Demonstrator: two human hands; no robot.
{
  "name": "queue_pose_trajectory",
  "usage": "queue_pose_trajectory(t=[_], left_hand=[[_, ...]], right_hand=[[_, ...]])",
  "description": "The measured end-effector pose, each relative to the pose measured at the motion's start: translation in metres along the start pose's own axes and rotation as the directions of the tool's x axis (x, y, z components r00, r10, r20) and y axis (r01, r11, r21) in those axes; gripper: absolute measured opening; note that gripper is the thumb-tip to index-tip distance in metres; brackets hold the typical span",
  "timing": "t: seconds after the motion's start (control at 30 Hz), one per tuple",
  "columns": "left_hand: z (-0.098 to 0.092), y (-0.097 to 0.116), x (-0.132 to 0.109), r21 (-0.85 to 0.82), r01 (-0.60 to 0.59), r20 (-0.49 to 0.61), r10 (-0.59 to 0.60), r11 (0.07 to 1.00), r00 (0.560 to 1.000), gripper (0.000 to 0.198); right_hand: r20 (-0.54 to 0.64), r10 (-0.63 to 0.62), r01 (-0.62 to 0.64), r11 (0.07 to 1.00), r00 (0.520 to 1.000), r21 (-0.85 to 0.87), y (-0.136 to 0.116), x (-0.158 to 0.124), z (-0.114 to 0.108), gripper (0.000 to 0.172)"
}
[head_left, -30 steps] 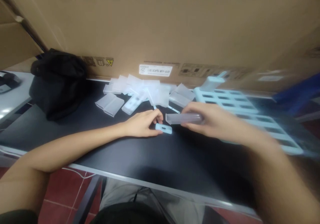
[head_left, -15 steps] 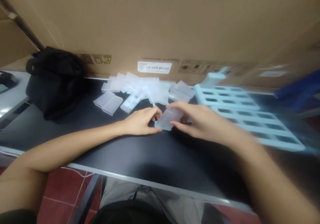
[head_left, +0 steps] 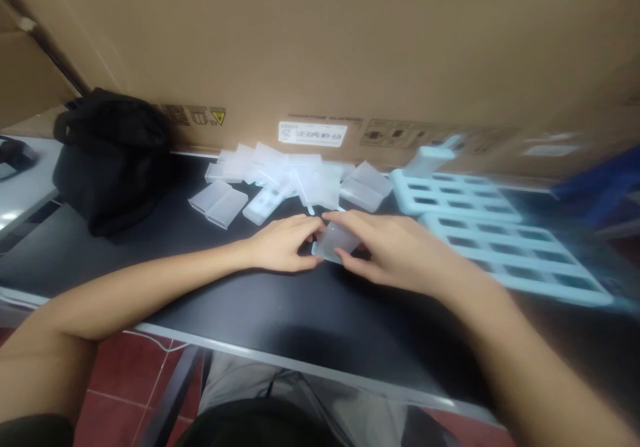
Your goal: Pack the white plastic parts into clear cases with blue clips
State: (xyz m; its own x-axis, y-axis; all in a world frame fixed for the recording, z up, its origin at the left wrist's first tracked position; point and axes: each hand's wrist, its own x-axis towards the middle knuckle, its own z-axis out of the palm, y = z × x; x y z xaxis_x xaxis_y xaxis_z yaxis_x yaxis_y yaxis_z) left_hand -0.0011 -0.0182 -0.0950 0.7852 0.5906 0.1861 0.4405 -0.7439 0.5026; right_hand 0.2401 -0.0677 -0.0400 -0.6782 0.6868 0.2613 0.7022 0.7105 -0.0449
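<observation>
A frosted, translucent flat plastic case (head_left: 336, 242) with a pale blue edge at its left end is held between my two hands, just above the black table. My left hand (head_left: 290, 242) is closed on its left end in a pinch. My right hand (head_left: 383, 244) grips the right part, thumb below and fingers along the top edge. The inside of both grips is partly hidden. Right behind the hands lies a heap of similar frosted plastic pieces (head_left: 280, 174), with a thin pale stick (head_left: 306, 197) among them. A paired frosted piece (head_left: 219, 204) lies to the left of the heap.
To the right lie two pale blue slotted trays (head_left: 520, 250), with a frosted piece with a blue handle (head_left: 430, 160) standing in the rear one. A black bag (head_left: 110, 160) sits at the left. A large cardboard box (head_left: 320, 54) walls off the back of the table.
My right hand has shifted slightly left along the plastic case, covering more of it. Both hands keep holding it. The view has moved a little.
</observation>
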Motion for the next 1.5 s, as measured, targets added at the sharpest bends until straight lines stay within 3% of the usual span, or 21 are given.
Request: queue_pose_trajectory(t=[0.27, 0.5, 0.83, 1.0, 1.13, 1.23, 1.37, 1.5], left_hand=[[0.0, -0.002, 0.0, 0.013, 0.019, 0.015, -0.019, 1.0, 1.0, 0.029], [0.004, -0.006, 0.001, 0.056, -0.048, -0.022, 0.05, 0.997, 0.999, 0.029], [0.004, -0.01, -0.002, 0.028, 0.005, -0.064, -0.003, 1.0, 0.998, 0.039], [-0.001, -0.005, -0.003, -0.013, 0.017, -0.19, -0.019, 1.0, 0.982, 0.028], [-0.002, -0.005, -0.006, -0.151, -0.02, -0.419, -0.045, 0.988, 0.907, 0.032], [0.001, -0.006, -0.008, -0.219, -0.111, -0.527, -0.021, 0.969, 0.849, 0.04], [0.005, -0.008, -0.01, -0.239, -0.227, -0.549, 0.061, 0.944, 0.834, 0.046], [0.007, -0.011, -0.011, -0.215, -0.242, -0.514, 0.101, 0.946, 0.852, 0.044]], right_hand=[[0.124, 0.138, -0.153, 0.982, 0.983, 0.114, -0.007, 0.004, 0.003, 0.043], [0.177, 0.194, -0.207, 0.977, 0.965, 0.057, -0.023, 0.009, 0.003, 0.038], [0.14, 0.124, -0.153, 0.963, 0.982, 0.221, -0.014, 0.016, 0.013, 0.044], [0.011, 0.094, -0.094, 0.988, 0.996, 0.123, 0.01, 0.007, 0.01, 0.053], [-0.012, 0.196, -0.196, 0.979, 0.981, -0.062, 0.027, 0.003, 0.014, 0.05], [0.029, 0.234, -0.227, 0.961, 0.972, -0.159, 0.032, 0.005, 0.019, 0.042], [0.069, 0.259, -0.237, 0.945, 0.964, -0.226, 0.03, 0.009, 0.026, 0.03], [0.078, 0.286, -0.266, 0.943, 0.955, -0.202, 0.027, 0.012, 0.029, 0.027]])
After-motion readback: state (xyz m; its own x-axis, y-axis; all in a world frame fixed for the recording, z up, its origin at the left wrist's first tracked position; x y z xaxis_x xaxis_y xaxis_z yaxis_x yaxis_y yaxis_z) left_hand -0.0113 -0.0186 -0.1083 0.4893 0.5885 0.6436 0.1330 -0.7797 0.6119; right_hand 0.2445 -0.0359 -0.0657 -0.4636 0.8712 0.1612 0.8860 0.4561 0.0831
